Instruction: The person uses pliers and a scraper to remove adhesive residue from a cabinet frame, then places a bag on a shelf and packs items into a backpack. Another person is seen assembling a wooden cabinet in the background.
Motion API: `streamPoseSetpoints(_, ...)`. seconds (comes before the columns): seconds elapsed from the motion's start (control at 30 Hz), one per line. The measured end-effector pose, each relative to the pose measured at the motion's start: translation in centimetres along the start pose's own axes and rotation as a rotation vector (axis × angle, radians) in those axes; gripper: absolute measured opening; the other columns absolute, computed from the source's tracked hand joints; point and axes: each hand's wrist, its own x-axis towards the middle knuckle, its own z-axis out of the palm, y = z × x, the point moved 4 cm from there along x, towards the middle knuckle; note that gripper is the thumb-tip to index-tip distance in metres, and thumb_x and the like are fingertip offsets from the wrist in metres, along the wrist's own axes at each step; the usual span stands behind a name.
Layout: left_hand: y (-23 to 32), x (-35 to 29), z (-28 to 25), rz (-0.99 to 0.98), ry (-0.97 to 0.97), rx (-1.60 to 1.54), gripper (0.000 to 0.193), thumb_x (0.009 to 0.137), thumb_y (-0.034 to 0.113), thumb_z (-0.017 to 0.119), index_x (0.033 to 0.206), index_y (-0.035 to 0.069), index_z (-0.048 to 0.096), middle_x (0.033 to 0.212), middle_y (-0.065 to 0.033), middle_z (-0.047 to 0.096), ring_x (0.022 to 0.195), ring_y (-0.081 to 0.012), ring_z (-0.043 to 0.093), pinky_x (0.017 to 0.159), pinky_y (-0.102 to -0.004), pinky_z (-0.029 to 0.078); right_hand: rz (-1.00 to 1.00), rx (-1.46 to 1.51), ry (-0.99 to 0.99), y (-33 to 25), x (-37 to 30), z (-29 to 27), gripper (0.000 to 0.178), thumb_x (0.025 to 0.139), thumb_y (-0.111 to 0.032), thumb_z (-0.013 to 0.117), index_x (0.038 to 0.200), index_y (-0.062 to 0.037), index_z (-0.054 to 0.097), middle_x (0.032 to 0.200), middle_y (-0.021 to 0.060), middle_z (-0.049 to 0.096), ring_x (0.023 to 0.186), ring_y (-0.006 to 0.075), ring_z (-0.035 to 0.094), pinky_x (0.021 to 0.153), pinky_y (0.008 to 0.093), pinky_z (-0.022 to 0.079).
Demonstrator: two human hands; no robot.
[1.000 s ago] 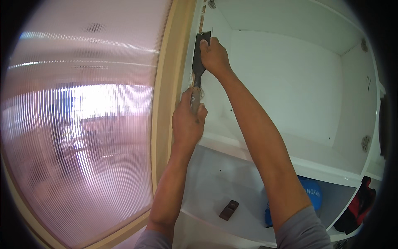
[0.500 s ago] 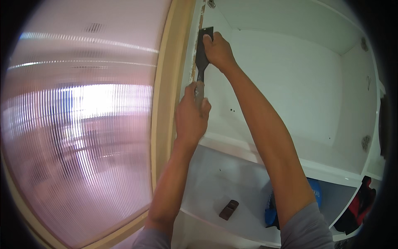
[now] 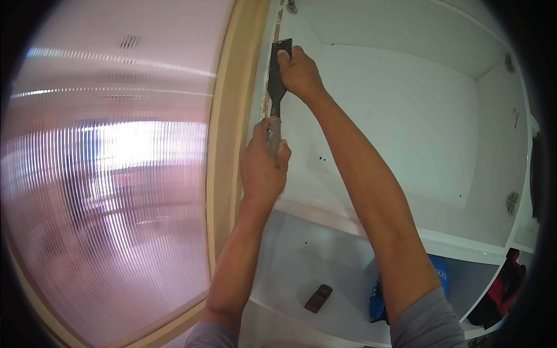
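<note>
A wide chisel (image 3: 277, 87) with a dark flat blade and a worn, pale-spattered handle stands almost upright along the cabinet's left front edge (image 3: 268, 104). That edge is rough, with brown and white patches showing. My left hand (image 3: 263, 171) is closed around the handle. Higher up, my right hand (image 3: 301, 72) pinches the blade near its tip, thumb on the near face and fingers behind it. The blade lies close against the rough edge; whether its cutting end touches cannot be told.
Left of the edge stands a ribbed translucent panel (image 3: 116, 232) in a pale wooden frame (image 3: 223, 145). The white cabinet (image 3: 400, 127) has hinge plates on its right wall. A small brown hand plane (image 3: 318, 298) and a blue bag-like item (image 3: 377, 296) lie on the lower shelf (image 3: 290, 267).
The view has shifted slightly. Both hands keep their hold on the chisel, which stays at nearly the same spot along the edge.
</note>
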Motion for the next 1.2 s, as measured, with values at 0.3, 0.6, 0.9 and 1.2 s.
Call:
streamPoseSetpoints(0.3, 0.3, 1.9, 0.8, 0.048, 0.002, 0.001, 0.051, 0.095, 0.01, 0.07, 0.143, 0.001, 0.054, 0.107, -0.0222, 0.071, 0.097, -0.0351, 0.072, 0.089, -0.043, 0.056, -0.008, -0.013, 0.046, 0.0, 1.8, -0.5, 0.048, 0.107, -0.042, 0.049, 0.118, 0.0034, 0.06, 0.108, 0.0299, 0.074, 0.105, 0.0489, 0.071, 0.092, 0.057, 0.055)
streamPoseSetpoints(0.6, 1.7, 3.6, 1.0, -0.011, -0.066, -0.024, 0.052, 0.095, 0.011, 0.07, 0.144, 0.004, 0.052, 0.115, -0.0273, 0.071, 0.102, -0.0466, 0.07, 0.089, -0.0533, 0.055, -0.014, 0.012, 0.055, 1.0, 4.2, -0.7, 0.052, 0.106, -0.044, 0.048, 0.118, 0.0043, 0.062, 0.111, 0.0307, 0.073, 0.108, 0.048, 0.071, 0.095, 0.056, 0.054)
streamPoseSetpoints(0.9, 3.7, 7.2, 0.3, 0.195, 0.057, 0.137, 0.051, 0.096, 0.018, 0.069, 0.141, 0.003, 0.053, 0.104, -0.0272, 0.073, 0.088, -0.0407, 0.075, 0.081, -0.0485, 0.057, 0.051, 0.173, 0.091, -0.3, 5.7, -0.9, 0.053, 0.106, -0.044, 0.047, 0.118, 0.0052, 0.064, 0.113, 0.0304, 0.073, 0.112, 0.0466, 0.07, 0.095, 0.0552, 0.054)
streamPoseSetpoints(1.2, 2.2, 3.5, 1.1, 0.289, 0.038, 0.13, 0.069, 0.098, 0.016, 0.067, 0.159, 0.003, 0.039, 0.122, -0.0273, 0.07, 0.116, -0.0456, 0.068, 0.096, -0.0523, 0.054, 0.052, 0.179, 0.195, -1.4, 0.2, -1.7, 0.046, 0.106, -0.037, 0.051, 0.113, 0.007, 0.06, 0.102, 0.0335, 0.072, 0.1, 0.05, 0.072, 0.089, 0.0585, 0.056)
